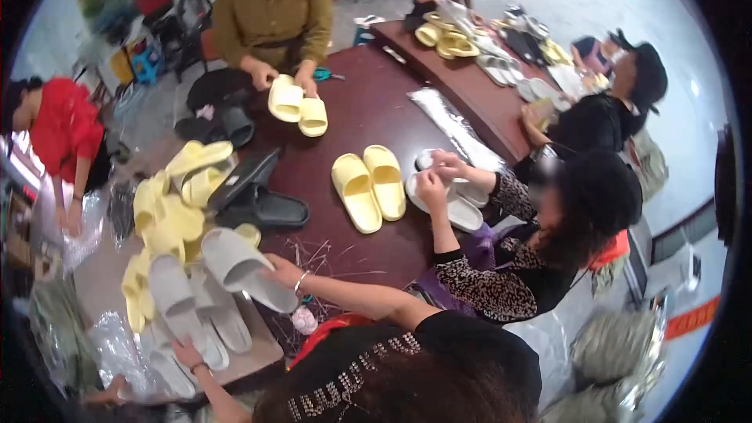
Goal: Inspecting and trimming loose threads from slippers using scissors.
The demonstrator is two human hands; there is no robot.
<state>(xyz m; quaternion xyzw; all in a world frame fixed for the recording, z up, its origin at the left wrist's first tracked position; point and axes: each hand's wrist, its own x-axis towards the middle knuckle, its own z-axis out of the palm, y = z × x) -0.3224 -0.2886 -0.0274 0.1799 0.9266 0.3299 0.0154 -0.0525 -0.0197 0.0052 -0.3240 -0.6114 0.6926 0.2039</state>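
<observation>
On the near left side of the table, my right hand (283, 272) is closed on the side of a grey slide slipper (227, 257), lifted and tilted above the pile. Lower down, my left hand (186, 354) is closed at the edge of another grey slipper (210, 343) lying among several grey ones; its fingertips are partly hidden. Yellow slippers (168, 219) are heaped just beyond, and black slippers (270, 207) lie to their right. A yellow pair (368, 188) rests side by side at the table's middle.
Across the dark red table (345, 121), a co-worker holds a yellow pair (298, 106). At right, another person's hands (439, 172) work over grey slippers. Teal-handled scissors (325, 74), thin loose strips (337, 258), a pink ball (305, 319) and clear plastic (117, 352) lie around.
</observation>
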